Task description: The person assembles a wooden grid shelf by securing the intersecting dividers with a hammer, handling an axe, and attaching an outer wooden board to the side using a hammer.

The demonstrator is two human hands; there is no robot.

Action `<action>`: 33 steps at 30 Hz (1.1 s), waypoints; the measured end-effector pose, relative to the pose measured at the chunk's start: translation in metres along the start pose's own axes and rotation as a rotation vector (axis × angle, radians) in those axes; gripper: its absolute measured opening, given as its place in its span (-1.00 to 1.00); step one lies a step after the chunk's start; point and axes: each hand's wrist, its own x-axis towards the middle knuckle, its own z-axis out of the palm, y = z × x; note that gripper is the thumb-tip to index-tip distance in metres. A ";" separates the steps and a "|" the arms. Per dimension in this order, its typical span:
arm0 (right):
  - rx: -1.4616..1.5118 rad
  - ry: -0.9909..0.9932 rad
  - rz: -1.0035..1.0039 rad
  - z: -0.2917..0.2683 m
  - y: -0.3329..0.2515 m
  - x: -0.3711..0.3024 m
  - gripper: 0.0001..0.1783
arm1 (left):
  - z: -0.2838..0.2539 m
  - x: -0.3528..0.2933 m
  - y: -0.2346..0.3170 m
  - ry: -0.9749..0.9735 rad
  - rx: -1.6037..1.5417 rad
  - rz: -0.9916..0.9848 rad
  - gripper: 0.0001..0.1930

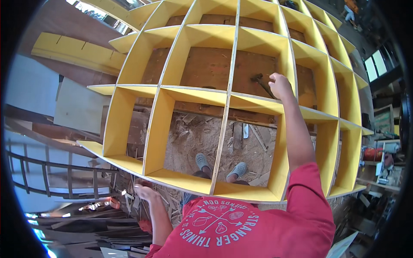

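A large yellow plywood lattice [229,92] of slotted, crossing panels surrounds my standing place, with bare ply edges on top. Over one of its middle cells reaches my right hand [281,87], fingers drawn together; whatever they pinch is too small to make out. Beside those fingers a hammer [259,81] with a dark head lies on the brown board [206,64] under the lattice, its handle slanting toward my wrist. My left hand [147,192] hangs low outside the near left edge of the lattice, fingers loosely apart, with nothing visible in it.
My feet in grey clogs [201,160] stand inside a near cell on a dusty, scrap-strewn floor [189,137]. At left are a loose yellow notched panel [77,51], pale sheets [79,105] and a dark ladder-like frame [47,172]. Cluttered shelves [383,167] stand at right; another person [350,8] is far off.
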 end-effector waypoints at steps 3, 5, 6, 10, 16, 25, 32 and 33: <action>0.645 -0.373 -0.060 -0.044 -0.083 -0.060 -0.74 | 0.000 -0.019 -0.085 -0.617 0.872 0.085 -0.57; 0.605 -0.798 0.048 -0.049 -0.123 -0.101 -0.72 | -0.020 0.003 -0.174 -0.915 1.175 0.278 -0.56; 0.423 -0.818 0.012 -0.024 -0.118 -0.108 -0.66 | -0.029 0.005 -0.203 -1.066 1.280 0.527 -0.55; 0.271 -0.211 0.240 0.146 -0.023 -0.139 -0.33 | -0.012 -0.012 -0.233 -1.077 1.012 1.557 -0.52; 1.324 0.166 0.721 0.217 -0.027 -0.136 -0.08 | -0.022 -0.009 -0.239 -1.019 0.189 0.302 -0.69; 1.067 0.206 0.538 0.215 -0.025 -0.150 0.01 | -0.008 -0.017 -0.232 -0.739 -0.801 -0.920 -0.76; 1.157 -0.069 0.500 0.208 -0.017 -0.156 -0.04 | -0.011 -0.025 -0.208 -0.831 -0.550 -0.735 -0.76; 0.690 0.162 0.352 0.224 0.005 -0.163 -0.04 | -0.004 -0.026 -0.210 -0.953 -0.516 -0.664 -0.75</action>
